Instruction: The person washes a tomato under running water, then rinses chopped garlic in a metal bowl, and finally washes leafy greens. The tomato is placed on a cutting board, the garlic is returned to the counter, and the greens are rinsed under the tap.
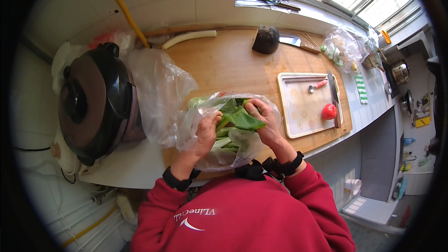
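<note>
In the head view a clear plastic bag [253,148] lies open in front of me, with leafy green vegetables [224,142] inside. Pale stems and dark leaves show through its mouth. At the bag's left side my left hand [207,131] has thumb and fingers pinched together on the greens at the opening. My right hand [264,117] grips greens on the right, and a broad green leaf [245,118] spreads between the two hands. The undersides of both hands' grips are hidden, as are the greens deep in the bag.
A wooden board [224,63] bears a scallion stalk [190,37], a dark round vegetable piece [266,40] and a cleaver [290,40]. To the right, a white cutting board [304,103] holds a tomato [329,111], knife [333,91] and peeler [318,86]. An electric pan [94,101] stands left.
</note>
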`<state>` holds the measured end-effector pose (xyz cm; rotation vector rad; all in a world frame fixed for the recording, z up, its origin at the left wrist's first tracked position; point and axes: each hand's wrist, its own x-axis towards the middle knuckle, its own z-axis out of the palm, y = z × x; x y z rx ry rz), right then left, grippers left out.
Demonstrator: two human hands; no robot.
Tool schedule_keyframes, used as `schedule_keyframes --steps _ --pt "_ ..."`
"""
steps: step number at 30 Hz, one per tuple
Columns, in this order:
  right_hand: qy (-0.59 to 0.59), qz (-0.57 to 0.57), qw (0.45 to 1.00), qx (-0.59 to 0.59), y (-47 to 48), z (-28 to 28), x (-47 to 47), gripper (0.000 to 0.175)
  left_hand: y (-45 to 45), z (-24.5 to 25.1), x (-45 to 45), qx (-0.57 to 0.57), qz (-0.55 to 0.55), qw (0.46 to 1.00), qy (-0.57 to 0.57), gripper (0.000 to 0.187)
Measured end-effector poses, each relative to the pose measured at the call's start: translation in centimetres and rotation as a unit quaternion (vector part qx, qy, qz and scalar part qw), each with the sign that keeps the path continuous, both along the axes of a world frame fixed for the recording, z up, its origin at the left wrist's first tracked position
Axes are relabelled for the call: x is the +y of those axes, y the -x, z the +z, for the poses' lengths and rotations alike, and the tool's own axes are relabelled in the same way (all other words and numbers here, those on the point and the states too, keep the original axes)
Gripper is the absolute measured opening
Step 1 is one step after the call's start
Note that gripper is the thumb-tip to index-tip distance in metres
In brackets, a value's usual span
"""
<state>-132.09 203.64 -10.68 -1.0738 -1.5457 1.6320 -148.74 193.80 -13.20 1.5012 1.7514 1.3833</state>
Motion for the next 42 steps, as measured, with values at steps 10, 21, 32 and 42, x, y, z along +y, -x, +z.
schedule_keyframes --steps 10,21,32,42 --pt "0.07 0.298 0.925 -0.226 -1.5 2.6 1.6 0.047 0.6 2.3 0.1 0.276 -0.085 0.958 0.005 0.014" --pt "-0.325 0.223 0.89 -0.227 1.3 2.2 -0.3 0.016 0.1 3.3 1.0 0.23 -0.071 0.967 -0.086 0.031" --pt "-0.536 0.222 0.77 -0.267 1.9 2.2 0.1 0.006 1.6 2.6 1.1 0.282 -0.129 0.951 -0.017 0.014" --pt "-0.194 0.177 0.957 -0.126 1.4 4.3 1.0 0.011 -0.2 0.1 0.7 0.346 -0.181 0.918 0.065 0.019"
